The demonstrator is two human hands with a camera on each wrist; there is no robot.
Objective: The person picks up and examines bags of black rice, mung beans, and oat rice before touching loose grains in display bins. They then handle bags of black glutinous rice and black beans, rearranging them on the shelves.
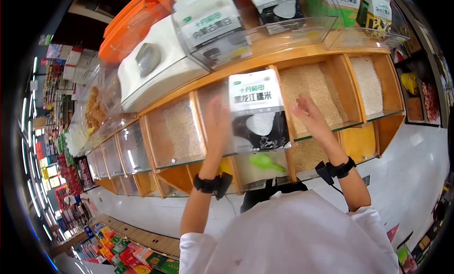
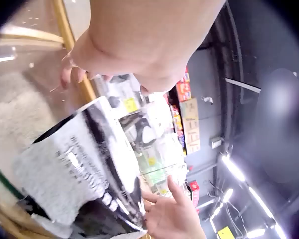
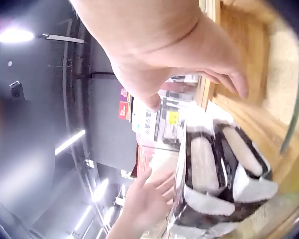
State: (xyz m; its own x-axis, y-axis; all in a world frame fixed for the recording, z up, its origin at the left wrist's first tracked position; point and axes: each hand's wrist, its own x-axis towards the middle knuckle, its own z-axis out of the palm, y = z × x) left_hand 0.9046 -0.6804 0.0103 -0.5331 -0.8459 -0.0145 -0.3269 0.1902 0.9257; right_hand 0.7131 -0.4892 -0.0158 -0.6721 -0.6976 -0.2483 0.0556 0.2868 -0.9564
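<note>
A white and black rice bag [image 1: 257,111] stands upright over the grain bins in the head view, its printed front toward the camera. My left hand [image 1: 217,127] is just left of the bag, blurred, with fingers extended. To the right of the bag, my right hand [image 1: 312,118] has its fingers spread and relaxed, with a small gap between them and the bag's edge. In the left wrist view the bag [image 2: 84,169] is tilted, with the right hand [image 2: 172,214] beside it. The right wrist view shows the bag's folded side [image 3: 204,169] below the right hand's fingers.
Wooden bins with grain [image 1: 312,89] and glass fronts surround the bag. A green scoop [image 1: 265,162] lies in a lower bin. Clear acrylic holders with more bags [image 1: 213,23] line the shelf above, beside a white container [image 1: 158,61] and orange lids [image 1: 124,23].
</note>
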